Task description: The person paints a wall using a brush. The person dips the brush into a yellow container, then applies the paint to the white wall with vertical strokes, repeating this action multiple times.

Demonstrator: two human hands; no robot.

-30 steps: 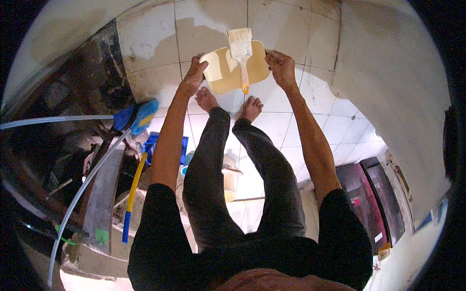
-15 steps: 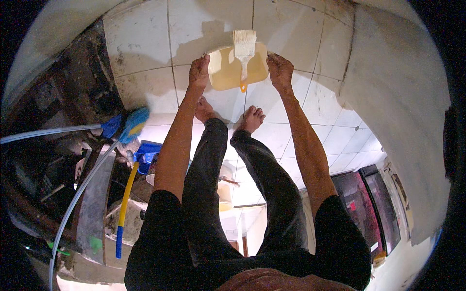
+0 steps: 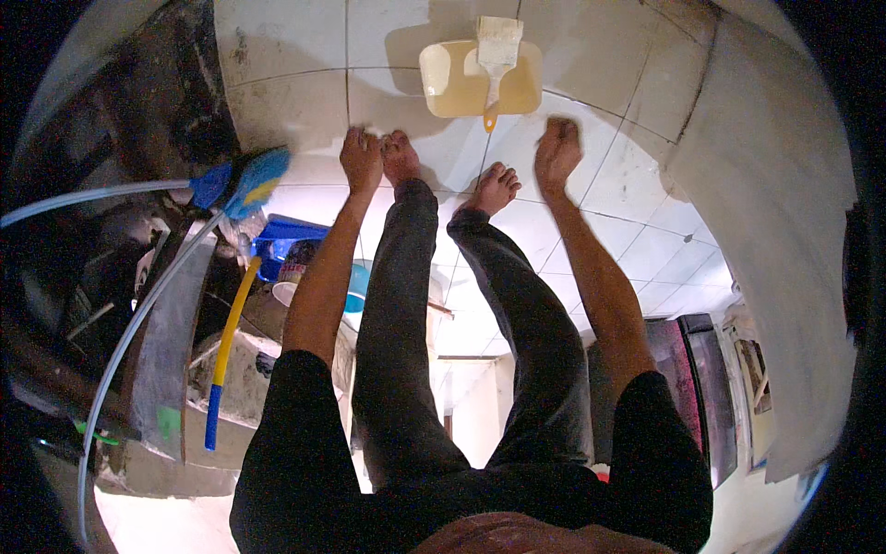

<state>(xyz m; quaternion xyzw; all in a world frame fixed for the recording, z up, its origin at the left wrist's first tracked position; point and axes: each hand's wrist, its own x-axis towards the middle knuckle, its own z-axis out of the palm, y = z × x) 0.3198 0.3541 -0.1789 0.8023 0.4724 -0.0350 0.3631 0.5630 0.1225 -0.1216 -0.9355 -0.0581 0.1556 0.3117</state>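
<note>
A pale yellow tray [image 3: 446, 97] with rounded corners rests on the tiled floor ahead of my feet. Across it lies a wide paintbrush [image 3: 498, 46], its pale bristles beyond the far rim and its orange handle tip over the near rim. My left hand [image 3: 361, 162] is nearer to me than the tray, beside my left foot, with fingers curled and nothing in them. To the right of the tray and apart from it, my right hand [image 3: 558, 155] is also curled and holds nothing; it is slightly blurred.
On the left are a blue brush head [image 3: 257, 180] on a long pale handle, a yellow and blue stick [image 3: 229, 355], and a blue plastic thing [image 3: 284, 238]. A pale wall [image 3: 766, 240] runs down the right. Dark furniture [image 3: 711, 388] stands at the lower right.
Both hands have let go of the tray's ends and drawn back toward me. The view has shifted, so the tray, with the brush still across it, appears higher and further right.
</note>
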